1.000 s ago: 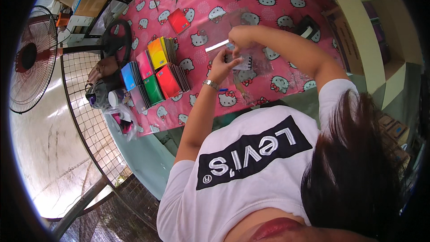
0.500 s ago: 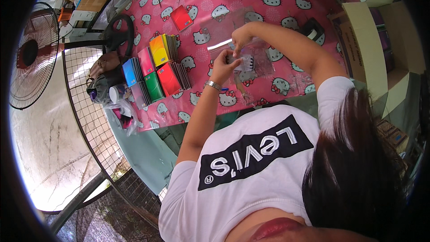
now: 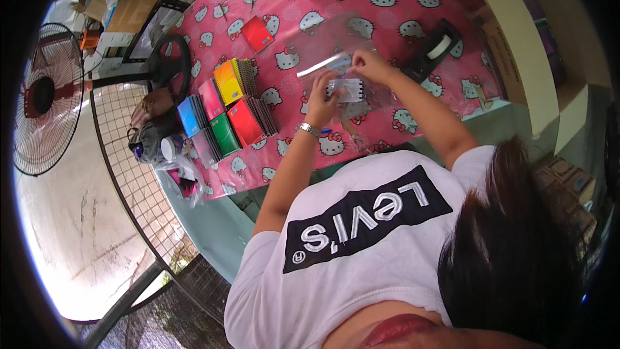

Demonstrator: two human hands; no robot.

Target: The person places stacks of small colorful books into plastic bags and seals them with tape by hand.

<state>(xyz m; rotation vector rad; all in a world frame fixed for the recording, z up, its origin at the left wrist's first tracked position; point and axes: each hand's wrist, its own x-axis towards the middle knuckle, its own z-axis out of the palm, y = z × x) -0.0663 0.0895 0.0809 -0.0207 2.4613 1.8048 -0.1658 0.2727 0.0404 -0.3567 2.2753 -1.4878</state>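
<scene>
A small spiral notepad [image 3: 349, 90] with a pale face and black coil lies within clear plastic [image 3: 371, 101] on the table. My left hand [image 3: 320, 99], a metal watch at its wrist, grips the notepad's left edge between thumb and fingers. Just beyond the notepad's upper right corner, my right hand [image 3: 372, 66] is closed in a pinch; what its fingertips hold, if anything, is too small to make out. A glossy clear plastic sheet [image 3: 316, 68] lies just past both hands. Near my left wrist is a small blue object [image 3: 325, 131].
Stacks of spiral notebooks, yellow [image 3: 228, 82], red [image 3: 244, 123] and other colours, stand to the left. One red notebook [image 3: 258, 35] lies apart. A black tape dispenser [image 3: 434, 52] is right of my right hand. Cardboard boxes [image 3: 524, 58] border the right; a fan [image 3: 44, 94] stands left.
My right hand has drawn away from my left hand to the right, and its elbow has come down nearer me. More of the notepad and tape dispenser now shows.
</scene>
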